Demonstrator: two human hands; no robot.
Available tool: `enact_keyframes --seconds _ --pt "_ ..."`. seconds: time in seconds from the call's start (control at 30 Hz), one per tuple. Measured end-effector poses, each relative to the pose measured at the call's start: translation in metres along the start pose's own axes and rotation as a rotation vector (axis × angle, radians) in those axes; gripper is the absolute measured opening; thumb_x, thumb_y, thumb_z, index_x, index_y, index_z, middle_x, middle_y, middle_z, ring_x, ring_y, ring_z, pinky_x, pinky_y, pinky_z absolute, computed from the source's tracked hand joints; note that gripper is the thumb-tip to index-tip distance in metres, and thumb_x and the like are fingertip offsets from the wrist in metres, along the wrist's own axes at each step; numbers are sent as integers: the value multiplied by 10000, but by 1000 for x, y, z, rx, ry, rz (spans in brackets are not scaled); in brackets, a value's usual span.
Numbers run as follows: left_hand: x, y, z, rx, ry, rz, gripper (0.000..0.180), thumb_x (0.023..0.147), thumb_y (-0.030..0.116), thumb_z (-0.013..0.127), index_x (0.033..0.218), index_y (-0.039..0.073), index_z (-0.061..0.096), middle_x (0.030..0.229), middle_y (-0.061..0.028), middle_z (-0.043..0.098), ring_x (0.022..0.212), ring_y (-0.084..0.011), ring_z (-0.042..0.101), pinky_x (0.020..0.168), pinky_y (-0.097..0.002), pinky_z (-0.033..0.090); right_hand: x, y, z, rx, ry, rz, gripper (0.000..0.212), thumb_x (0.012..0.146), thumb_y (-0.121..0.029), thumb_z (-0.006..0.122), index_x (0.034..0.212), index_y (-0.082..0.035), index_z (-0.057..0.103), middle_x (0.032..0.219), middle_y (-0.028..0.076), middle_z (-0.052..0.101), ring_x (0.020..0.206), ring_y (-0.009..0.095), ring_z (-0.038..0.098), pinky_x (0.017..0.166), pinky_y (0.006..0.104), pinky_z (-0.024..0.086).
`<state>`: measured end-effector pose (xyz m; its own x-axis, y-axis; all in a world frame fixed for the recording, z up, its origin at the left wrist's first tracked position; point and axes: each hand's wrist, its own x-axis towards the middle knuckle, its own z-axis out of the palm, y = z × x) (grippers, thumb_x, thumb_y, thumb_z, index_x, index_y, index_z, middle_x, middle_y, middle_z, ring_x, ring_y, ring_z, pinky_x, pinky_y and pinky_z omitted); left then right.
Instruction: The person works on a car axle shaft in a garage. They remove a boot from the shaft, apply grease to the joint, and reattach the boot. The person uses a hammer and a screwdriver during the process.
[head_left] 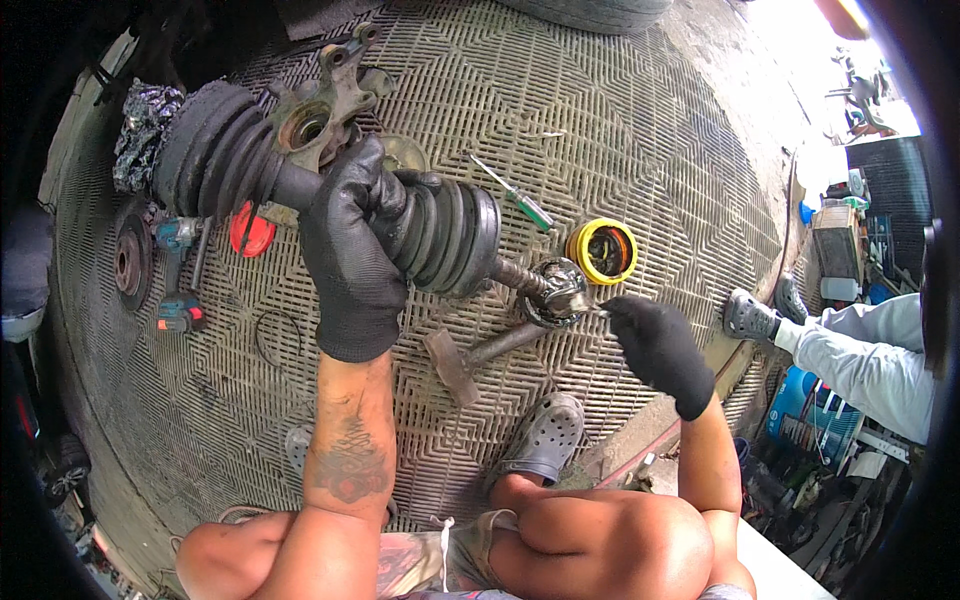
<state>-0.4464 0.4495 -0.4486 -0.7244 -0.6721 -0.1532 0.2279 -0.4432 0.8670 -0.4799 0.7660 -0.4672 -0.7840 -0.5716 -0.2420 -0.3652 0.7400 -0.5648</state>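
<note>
My left hand (352, 255), in a black glove, is wrapped round the middle of a CV axle (295, 187). Ribbed black rubber boots (445, 235) sit on either side of that grip, and crumpled foil (145, 135) covers the axle's far left end. Toward the right, the shaft ends in a greasy CV joint (558, 292). Close beside this joint is my right hand (660, 350), also gloved, its fingers pinched together; a small pale bit shows at the fingertips, too small to name. Just beyond the joint stands an open yellow-rimmed tub (632, 250) with dark grease inside.
A hammer (452, 368) lies below the joint, and a green-handled screwdriver (533, 210) beyond it. Leftward are a steering knuckle (340, 90), red lid (252, 232), cordless power tool (178, 270) and brake disc (128, 255). Another person's shoe (750, 315) is at right; a tyre (590, 12) lies far off.
</note>
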Motion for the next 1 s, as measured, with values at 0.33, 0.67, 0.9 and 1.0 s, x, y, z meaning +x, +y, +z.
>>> enact_keyframes --seconds 0.33,0.67,0.9,1.0 --pt "11 -7 -18 -127 -45 -82 183 990 149 589 845 60 655 727 32 550 678 -67 534 680 -235 470 -2 23 46 -108 234 -261 675 738 84 609 1379 -127 621 946 163 617 820 340 615 730 427 520" --pt "16 -15 -23 -102 -46 4 251 992 158 589 750 102 557 701 44 471 648 -74 474 669 -249 450 -19 61 44 -227 298 -179 665 761 115 571 1390 -98 611 977 154 612 852 322 601 758 407 506" --pt "13 -8 -21 -126 14 -83 263 992 169 604 740 106 565 692 43 485 638 -79 482 669 -255 450 -7 15 27 415 135 134 231 954 -68 632 1167 5 687 737 112 598 651 138 555 607 332 466" --pt "11 -9 -18 -136 -22 -42 265 992 174 606 741 100 571 686 42 484 624 -82 484 655 -258 455 1 20 25 337 23 206 215 958 -216 668 934 -11 732 595 124 561 540 175 566 570 356 472"
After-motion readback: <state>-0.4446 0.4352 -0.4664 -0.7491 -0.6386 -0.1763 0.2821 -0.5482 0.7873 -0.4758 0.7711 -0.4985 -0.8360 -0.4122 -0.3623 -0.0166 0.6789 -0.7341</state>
